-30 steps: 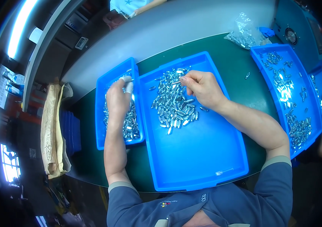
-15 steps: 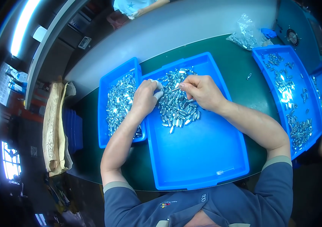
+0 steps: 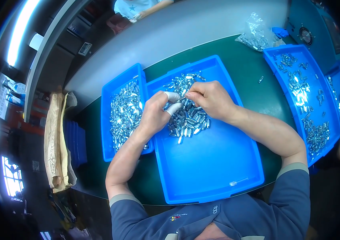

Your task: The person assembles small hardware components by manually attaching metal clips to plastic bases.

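From where I sit, with twelve o'clock at the top of my feed, the largest thing is the green table [image 3: 218,50], curving beneath everything. On it, reaching from the centre toward five o'clock, lies the big blue middle tray [image 3: 208,160], its near half mostly bare. The right tray [image 3: 314,116], toward three o'clock, carries scattered clusters of shiny metal pieces. The narrower left tray [image 3: 104,120], toward nine, is thickly covered with similar ones. A clear plastic bag [image 3: 255,38] of pieces sits at half past one.

The pile [image 3: 190,124] that concerns me lies in the upper half of the middle tray, with both hands over it. The right hand [image 3: 216,101] comes in from the pile's two o'clock side, thumb and forefinger pinched together; I cannot tell whether a piece is between them. The left hand [image 3: 154,114] comes from nine, its thumb and finger in white finger covers [image 3: 173,109], curved with a gap showing; I cannot make out a grasp there either. The fingertips nearly meet.

I judge the step in hand to be fingertip handling of single pieces. The next move calls for a light, precise pinch without disturbing the pile. Smallest, one loose piece [image 3: 261,79] lies on the table at two o'clock.
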Demonstrator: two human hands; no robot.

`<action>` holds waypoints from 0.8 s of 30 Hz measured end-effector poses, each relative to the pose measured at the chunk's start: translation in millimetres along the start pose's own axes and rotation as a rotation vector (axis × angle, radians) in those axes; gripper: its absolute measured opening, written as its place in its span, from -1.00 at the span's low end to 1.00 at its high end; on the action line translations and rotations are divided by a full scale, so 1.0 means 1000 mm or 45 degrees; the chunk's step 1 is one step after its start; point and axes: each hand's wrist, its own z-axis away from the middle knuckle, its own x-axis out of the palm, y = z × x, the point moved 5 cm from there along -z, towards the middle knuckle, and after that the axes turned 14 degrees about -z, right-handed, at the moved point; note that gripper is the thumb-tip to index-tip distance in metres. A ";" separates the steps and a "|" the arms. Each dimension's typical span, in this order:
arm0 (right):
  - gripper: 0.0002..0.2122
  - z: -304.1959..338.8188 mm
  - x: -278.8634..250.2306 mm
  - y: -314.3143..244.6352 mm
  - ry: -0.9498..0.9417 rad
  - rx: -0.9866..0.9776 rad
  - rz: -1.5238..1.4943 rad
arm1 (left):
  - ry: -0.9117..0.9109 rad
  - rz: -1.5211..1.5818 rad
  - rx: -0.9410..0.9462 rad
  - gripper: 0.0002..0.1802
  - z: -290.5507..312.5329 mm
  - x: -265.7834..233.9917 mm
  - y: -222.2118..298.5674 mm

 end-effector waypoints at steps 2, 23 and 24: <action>-0.83 0.001 0.003 -0.008 0.031 -0.210 0.158 | 0.026 -0.044 0.043 -0.77 0.001 0.000 0.002; -0.72 -0.004 -0.009 0.003 0.118 0.182 -0.326 | 0.411 -0.833 -0.087 -0.76 0.002 -0.043 -0.055; -0.72 -0.004 -0.008 0.002 0.105 0.190 -0.330 | 0.412 -0.837 -0.095 -0.76 0.002 -0.038 -0.056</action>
